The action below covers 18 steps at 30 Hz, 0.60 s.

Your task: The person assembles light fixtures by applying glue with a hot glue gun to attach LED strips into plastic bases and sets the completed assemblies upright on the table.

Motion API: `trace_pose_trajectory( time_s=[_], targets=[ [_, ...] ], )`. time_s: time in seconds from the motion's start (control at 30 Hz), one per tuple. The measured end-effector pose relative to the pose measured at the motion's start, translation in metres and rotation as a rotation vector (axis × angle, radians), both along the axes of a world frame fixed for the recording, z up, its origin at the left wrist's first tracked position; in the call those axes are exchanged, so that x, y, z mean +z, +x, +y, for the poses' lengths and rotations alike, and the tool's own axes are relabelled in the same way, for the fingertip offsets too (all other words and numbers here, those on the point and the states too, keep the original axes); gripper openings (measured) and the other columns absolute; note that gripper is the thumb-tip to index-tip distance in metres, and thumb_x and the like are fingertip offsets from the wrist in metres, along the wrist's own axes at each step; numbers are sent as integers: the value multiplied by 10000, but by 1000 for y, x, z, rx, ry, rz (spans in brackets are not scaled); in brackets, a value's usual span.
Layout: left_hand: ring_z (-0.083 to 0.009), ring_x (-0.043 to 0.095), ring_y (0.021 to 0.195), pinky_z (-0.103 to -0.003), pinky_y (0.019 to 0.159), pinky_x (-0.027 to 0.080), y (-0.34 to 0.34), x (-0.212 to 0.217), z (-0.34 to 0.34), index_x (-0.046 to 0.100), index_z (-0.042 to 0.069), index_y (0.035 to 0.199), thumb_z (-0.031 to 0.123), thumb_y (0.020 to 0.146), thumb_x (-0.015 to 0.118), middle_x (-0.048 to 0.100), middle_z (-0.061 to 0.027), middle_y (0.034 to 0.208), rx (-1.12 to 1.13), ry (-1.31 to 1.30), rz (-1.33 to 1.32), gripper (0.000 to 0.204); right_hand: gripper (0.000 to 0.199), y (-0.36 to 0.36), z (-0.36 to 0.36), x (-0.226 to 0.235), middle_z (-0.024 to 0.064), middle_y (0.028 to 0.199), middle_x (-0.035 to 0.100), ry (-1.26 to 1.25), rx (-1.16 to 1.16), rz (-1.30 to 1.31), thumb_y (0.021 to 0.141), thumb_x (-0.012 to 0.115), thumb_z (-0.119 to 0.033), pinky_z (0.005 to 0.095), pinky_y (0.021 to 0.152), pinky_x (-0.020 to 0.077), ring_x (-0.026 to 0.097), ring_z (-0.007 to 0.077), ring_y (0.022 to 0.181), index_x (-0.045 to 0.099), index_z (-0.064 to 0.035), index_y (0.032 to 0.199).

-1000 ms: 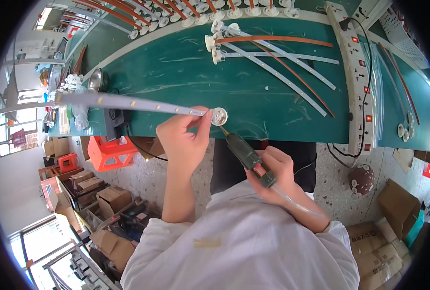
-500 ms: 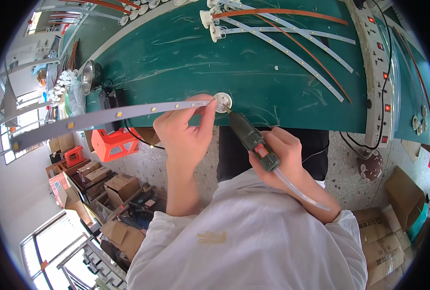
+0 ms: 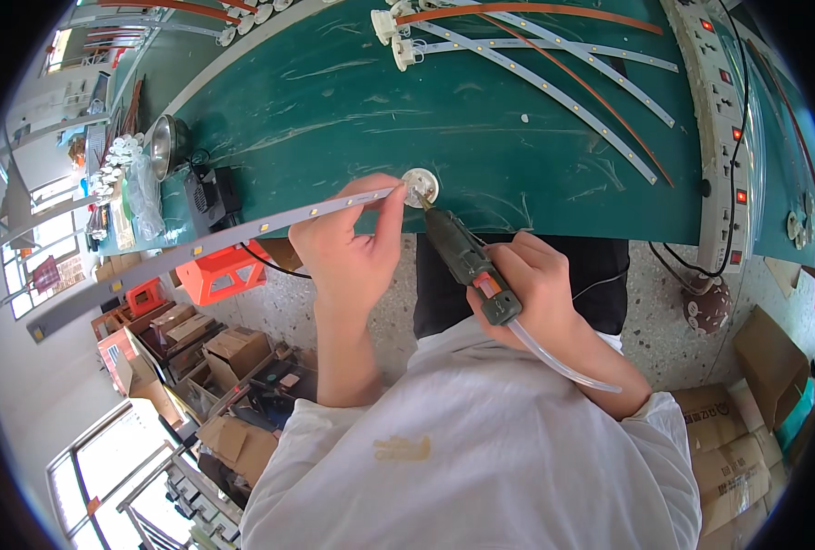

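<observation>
Workroom with pale walls, bright windows at far left and a speckled floor [image 3: 659, 316]. Bench [image 3: 316, 124], green-topped, streaked with pale scuffs, spanning the view ahead. Shirt [image 3: 526, 467], white, yellowish mark on the chest. Cartons [image 3: 233, 356], brown, grouped at lower left and lower right, several with flaps raised. Socket bar [image 3: 721, 137], white with red switches, laid across the right part of the bench, black cable alongside. Stool [image 3: 210, 278], orange-red, beyond the near bench edge at left. Loose strips [image 3: 560, 96], white and orange-brown, crossing one another at upper right of the bench, some ending in white caps [image 3: 404, 55]. LED strip [image 3: 230, 238], single row of yellow chips, slanting from the left fingertips out past the bench edge at left. Left hand [image 3: 334, 247], thumb and finger pinched on one end of the LED strip, just beside the disc. Right hand [image 3: 531, 280], wrapped round the gun. Gun [image 3: 458, 246], dark green with an orange-red part, nozzle directed at the disc; contact between the two impossible to tell. Bowl [image 3: 163, 147], metal, tilted, at the left of the bench. Adapter [image 3: 210, 197], black, near the bowl. Glue stick [image 3: 561, 367], clear, curving from the gun's rear over the right forearm. Disc [image 3: 421, 188], white, round, on the bench near its front edge.
</observation>
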<state>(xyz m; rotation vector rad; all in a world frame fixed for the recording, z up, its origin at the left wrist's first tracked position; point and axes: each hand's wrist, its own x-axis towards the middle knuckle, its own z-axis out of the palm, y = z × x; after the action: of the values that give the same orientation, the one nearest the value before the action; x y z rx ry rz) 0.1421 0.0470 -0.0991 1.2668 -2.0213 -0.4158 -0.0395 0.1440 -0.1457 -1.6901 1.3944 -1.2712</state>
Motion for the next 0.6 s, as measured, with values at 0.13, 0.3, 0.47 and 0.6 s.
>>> trace_pose_trajectory(
  time_s=[0.13, 0.3, 0.47, 0.6],
  targets=[
    [-176, 730, 647, -259, 600, 514, 0, -1, 0, 722, 31, 827, 0, 806, 781, 754, -59, 813, 9, 3, 7, 70, 234, -2, -1, 4, 87, 640, 551, 7, 12, 79, 585, 757, -54, 372, 508, 408, 482, 277, 552, 568, -41, 722],
    [-176, 737, 657, -254, 600, 516, 1, 0, 0, 725, 34, 833, -1, 807, 780, 755, -59, 816, 5, 15, 9, 71, 266, -2, -2, 6, 77, 587, 491, 1, 11, 94, 572, 760, -57, 375, 487, 375, 446, 272, 526, 515, -57, 676],
    [-173, 736, 654, -253, 600, 515, 1, 0, 0, 724, 35, 839, 3, 810, 780, 755, -59, 816, 4, 22, 5, 71, 236, -1, -1, -1, 73, 607, 530, -36, 15, 95, 560, 756, -62, 365, 489, 391, 459, 264, 526, 568, -47, 701],
    [-171, 726, 641, -255, 597, 512, 1, -1, -1, 717, 33, 831, 2, 814, 777, 753, -57, 812, -9, 14, 22, 69, 225, -2, -1, 3, 63, 631, 560, -23, 33, 95, 684, 765, -125, 370, 500, 424, 479, 266, 549, 548, -65, 680]
  ],
)
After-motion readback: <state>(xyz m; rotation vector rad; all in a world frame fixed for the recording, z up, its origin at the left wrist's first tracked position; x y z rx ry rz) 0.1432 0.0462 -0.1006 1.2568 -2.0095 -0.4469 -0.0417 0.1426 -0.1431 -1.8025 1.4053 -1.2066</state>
